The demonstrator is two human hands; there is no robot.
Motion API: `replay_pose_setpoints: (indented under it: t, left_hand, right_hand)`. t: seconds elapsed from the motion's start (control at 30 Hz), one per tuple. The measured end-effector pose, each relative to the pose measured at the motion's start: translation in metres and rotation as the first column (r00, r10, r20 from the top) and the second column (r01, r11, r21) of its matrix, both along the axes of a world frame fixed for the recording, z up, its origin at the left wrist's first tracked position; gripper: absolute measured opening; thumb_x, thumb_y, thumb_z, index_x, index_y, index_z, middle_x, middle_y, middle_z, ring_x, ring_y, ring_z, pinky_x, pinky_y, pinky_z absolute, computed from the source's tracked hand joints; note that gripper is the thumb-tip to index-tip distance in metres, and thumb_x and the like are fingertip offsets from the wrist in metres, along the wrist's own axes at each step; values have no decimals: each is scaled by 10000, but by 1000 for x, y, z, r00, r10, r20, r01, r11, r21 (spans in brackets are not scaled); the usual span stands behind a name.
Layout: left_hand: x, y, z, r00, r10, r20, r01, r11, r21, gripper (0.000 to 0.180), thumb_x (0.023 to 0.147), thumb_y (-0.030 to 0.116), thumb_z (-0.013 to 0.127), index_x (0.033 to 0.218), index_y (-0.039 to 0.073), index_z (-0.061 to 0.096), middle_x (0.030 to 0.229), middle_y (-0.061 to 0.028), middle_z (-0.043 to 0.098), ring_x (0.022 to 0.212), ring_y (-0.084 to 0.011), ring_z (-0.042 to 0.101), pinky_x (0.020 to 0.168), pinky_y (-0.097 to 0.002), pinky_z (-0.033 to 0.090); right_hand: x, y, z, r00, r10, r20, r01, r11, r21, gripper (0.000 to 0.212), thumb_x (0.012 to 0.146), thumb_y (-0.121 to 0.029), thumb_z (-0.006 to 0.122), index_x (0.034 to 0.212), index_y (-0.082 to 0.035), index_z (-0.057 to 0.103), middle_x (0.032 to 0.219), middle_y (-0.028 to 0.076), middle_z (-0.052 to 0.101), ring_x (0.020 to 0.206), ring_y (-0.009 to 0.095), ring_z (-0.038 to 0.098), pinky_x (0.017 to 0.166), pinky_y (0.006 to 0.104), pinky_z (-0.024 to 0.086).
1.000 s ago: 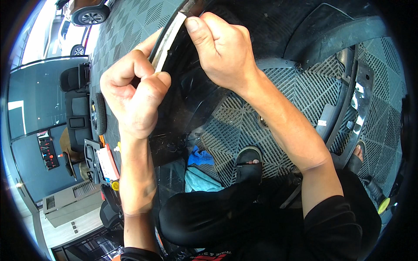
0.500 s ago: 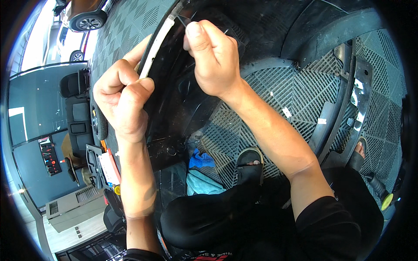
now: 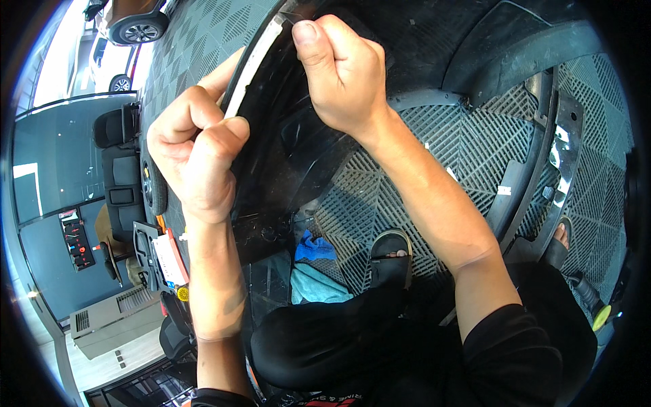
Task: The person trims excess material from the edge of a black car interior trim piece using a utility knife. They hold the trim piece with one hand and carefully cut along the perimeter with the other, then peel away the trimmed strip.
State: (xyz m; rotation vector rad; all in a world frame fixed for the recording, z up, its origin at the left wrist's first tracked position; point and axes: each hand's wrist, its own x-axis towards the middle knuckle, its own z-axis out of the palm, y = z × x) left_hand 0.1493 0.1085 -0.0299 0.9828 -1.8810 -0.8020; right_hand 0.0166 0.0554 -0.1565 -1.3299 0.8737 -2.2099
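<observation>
A large black curved car panel (image 3: pixel 298 129), which looks like a bumper, lies across the upper middle. A narrow white strip (image 3: pixel 254 64) runs along its raised edge. My left hand (image 3: pixel 196 149) is closed on that edge, its thumb at the near end of the white strip and its fingers behind the panel. Just right of the strip's far end, my right hand (image 3: pixel 346 78) is closed in a pinch, thumb against the curled forefinger. Something thin and dark shows by its thumb tip, too fine to make out.
Blue and teal cloths (image 3: pixel 319 281) lie on the grated floor by my sandalled foot (image 3: pixel 391 254). A long dark bumper part (image 3: pixel 529 169) lies at the right, with a yellow-tipped tool (image 3: pixel 600 315) nearby. Left are a car seat (image 3: pixel 122 166) and a metal cabinet (image 3: pixel 119 322).
My right hand has moved slightly up and right along the panel. My left hand and the panel edge have shifted a little to the right and up.
</observation>
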Motion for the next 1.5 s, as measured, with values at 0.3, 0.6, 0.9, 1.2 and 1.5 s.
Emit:
replay_pose_setpoints:
  t: [0.3,0.6,0.9,1.2,1.5]
  left_hand:
    - [-2,1,-1,1000,12,5,-12,1000,0,203,741,2,640,630,53,477,1250,-314,670,957,-133,643,842,-249,470]
    - [-3,1,0,1000,-9,-14,9,1000,6,200,743,1,644,639,48,480,1254,-320,665,978,-138,644,873,-251,470]
    - [0,0,0,999,2,-37,-1,1000,29,199,740,4,654,646,51,485,1261,-310,666,1013,-152,644,925,-278,476]
    - [0,1,1,1000,9,-20,-8,999,34,196,729,-8,642,639,48,477,1255,-320,665,1028,-173,656,920,-281,482]
    - [-2,1,-1,999,8,-44,-7,1000,28,210,731,-1,653,642,52,471,1260,-320,663,1031,-182,660,923,-288,484]
  right_hand:
    - [-13,14,10,994,73,-87,-59,985,161,360,1011,-244,639,718,-39,598,558,155,582,493,312,621,451,353,463]
    - [-13,14,11,989,80,-125,-61,987,149,360,1008,-254,638,721,-40,601,569,162,596,504,325,629,455,371,475]
    - [-11,16,7,989,112,-95,-97,984,149,359,1019,-261,629,740,-37,598,579,138,600,514,303,629,463,344,473]
    - [7,7,0,985,106,136,-110,994,20,362,1057,-285,577,795,-36,602,576,81,569,506,167,589,472,289,436]
    - [5,9,-1,994,80,72,-82,996,24,330,1048,-253,569,799,-38,598,585,94,584,507,223,607,476,311,456]
